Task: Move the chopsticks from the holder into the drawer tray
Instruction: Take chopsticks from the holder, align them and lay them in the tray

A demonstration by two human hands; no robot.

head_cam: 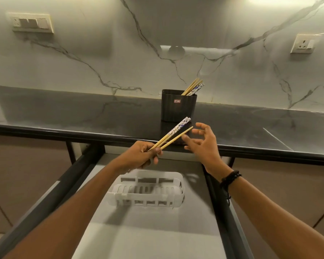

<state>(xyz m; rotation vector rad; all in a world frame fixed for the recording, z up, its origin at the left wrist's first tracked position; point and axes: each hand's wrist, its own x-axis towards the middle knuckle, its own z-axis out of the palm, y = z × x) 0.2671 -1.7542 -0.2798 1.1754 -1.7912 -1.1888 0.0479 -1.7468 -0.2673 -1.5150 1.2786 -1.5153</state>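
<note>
- The left hand (138,156) was clamped on the lower ends of a few chopsticks (173,134), with thumb and fingers curled round them, above the back part of the open drawer (79,165).
- Those sticks slanted up and to the right, and their patterned tops reached over the front edge of the dark countertop (64,113). One plain stick splayed a little apart from the others.
- The right hand (202,144) held nothing. Its fingers were spread and loosely bent, with the fingertips just beside the upper end of the plain stick. I could not tell whether they touched it.
- A dark beaded bracelet (230,179) sat on the right wrist.
- The black holder (178,109) stood upright on the countertop, beyond both hands.
- The remaining chopsticks (193,88) leaned out of its right side, against the rim.
- A white slotted tray (148,189) lay on the grey floor of the drawer, below the left hand and apart from it.
- Behind it all, a veined marble wall carried a switch plate (33,23) at the left and a socket (304,43) at the right.
</note>
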